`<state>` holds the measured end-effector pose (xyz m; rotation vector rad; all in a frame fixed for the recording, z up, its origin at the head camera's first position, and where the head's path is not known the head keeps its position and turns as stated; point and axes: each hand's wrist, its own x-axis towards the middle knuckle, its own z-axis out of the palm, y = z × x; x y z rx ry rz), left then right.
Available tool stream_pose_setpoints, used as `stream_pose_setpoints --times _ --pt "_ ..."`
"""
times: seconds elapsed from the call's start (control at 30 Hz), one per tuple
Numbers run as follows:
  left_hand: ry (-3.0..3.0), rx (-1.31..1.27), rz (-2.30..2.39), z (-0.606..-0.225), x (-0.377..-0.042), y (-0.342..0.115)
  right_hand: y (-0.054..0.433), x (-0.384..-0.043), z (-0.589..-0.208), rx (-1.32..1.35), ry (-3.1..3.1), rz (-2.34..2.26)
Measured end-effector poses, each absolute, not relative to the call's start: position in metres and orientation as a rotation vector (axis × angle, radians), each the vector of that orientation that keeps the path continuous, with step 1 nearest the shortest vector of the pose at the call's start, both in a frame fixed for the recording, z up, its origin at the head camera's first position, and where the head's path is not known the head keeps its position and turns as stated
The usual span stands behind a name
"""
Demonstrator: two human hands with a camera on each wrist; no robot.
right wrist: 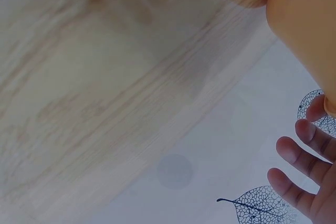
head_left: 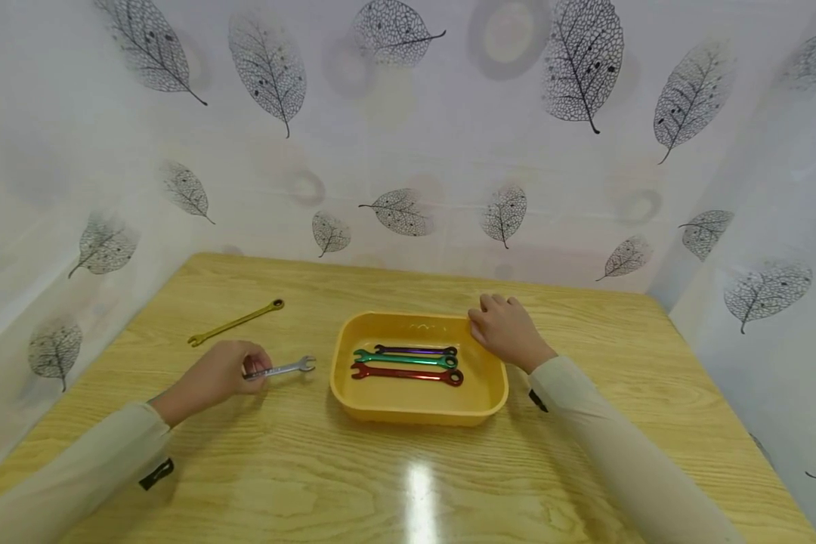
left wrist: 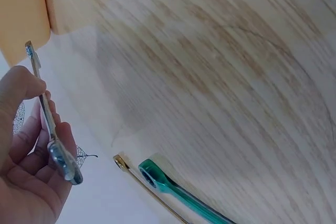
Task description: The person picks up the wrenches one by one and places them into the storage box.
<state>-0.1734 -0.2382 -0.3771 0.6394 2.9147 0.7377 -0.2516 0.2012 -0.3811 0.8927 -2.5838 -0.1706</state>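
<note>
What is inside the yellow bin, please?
Inside the bin lie a purple wrench, a green one and a red one. What lies directly beneath them is covered from view.

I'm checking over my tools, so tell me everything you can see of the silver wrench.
The silver wrench is slim, shiny and metal-looking, with a forked open end; the other end lies near the palm, its exact shape unclear. The left hand holds its shaft between thumb and fingers. It appears raised above the table, left of the yellow tub and apart from it, its open end toward the tub.
</note>
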Motion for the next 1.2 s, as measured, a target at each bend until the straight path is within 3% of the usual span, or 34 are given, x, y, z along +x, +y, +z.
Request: stream_pose_setpoints --times 1.2 --pt "2.969 0.650 0.749 -0.324 -0.188 -0.216 0.201 -0.253 -0.382 0.886 -2.592 -0.201"
